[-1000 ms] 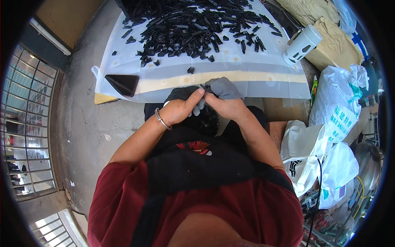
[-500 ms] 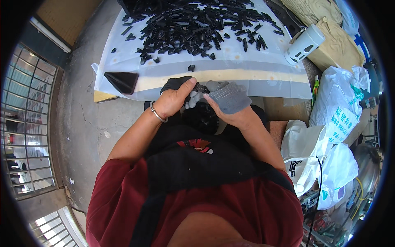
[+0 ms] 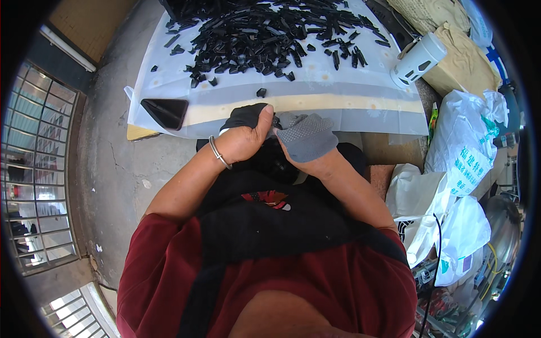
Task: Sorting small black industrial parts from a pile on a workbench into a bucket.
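Note:
My left hand, in a black glove that leaves the thumb bare, is closed with the thumb raised along a small black plastic piece. My right hand wears a grey dotted glove and grips the same piece from the other side. The two hands meet just off the near edge of the table, and most of the piece is hidden between them. Below them, over my lap, is a dark glossy mass that I cannot make out. One loose black piece lies on the tablecloth just beyond my hands.
A large heap of black plastic pieces covers the far part of the pale tablecloth. A dark phone lies at the left edge, a white tumbler at the right. White plastic bags crowd the right side.
My hands have drawn closer together, the right one shifting left and turning. Less of the black piece shows between them now.

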Motion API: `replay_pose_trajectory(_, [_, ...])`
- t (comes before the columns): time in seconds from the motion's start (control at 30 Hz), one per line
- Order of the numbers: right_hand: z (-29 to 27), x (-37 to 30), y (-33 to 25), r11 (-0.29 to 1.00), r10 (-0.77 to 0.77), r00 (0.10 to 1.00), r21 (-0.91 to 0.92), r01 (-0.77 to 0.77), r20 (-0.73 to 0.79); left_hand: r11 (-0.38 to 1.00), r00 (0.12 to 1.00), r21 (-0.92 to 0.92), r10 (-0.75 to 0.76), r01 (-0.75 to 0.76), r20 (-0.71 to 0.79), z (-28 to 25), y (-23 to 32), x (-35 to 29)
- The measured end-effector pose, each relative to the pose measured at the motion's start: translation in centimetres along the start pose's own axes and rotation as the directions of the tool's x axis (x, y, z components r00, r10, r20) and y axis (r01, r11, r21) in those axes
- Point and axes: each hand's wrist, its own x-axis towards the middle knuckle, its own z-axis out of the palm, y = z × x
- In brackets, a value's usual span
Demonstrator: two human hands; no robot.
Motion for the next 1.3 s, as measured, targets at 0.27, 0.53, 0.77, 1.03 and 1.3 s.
replay_pose_trajectory(0.27, [2.0,-0.5,1.7,0.946,-0.017,0.999,0.324,0.007,0.027,0.918,0.941,0.386,-0.052,-0.086,0.333,-1.6,-1.6,0.1])
replay_pose_trajectory(0.53, [-0.4,7.6,10.6,0.912,0.255,0.958,-0.362,-0.194,0.129,0.804,0.995,0.591,0.096,-0.063,-0.024,-1.7,-4.3,3.8])
replay_pose_trajectory(0.77, [2.9,10.0,12.9,0.878,0.113,0.990,-0.475,-0.059,0.086,0.755,0.996,0.653,0.006,-0.064,0.091,-0.3,-5.1,5.5])
replay_pose_trajectory(1.03, [2.9,5.3,10.4,0.964,0.184,0.972,-0.166,-0.207,-0.146,0.784,0.998,0.619,-0.002,-0.033,0.055,-0.8,-5.4,5.3])
replay_pose_trajectory(1.3, [0.6,4.0,19.3,0.854,0.339,0.841,-0.236,-0.463,-0.421,0.809,0.999,0.586,0.021,-0.035,0.031,-1.0,-6.5,4.9])
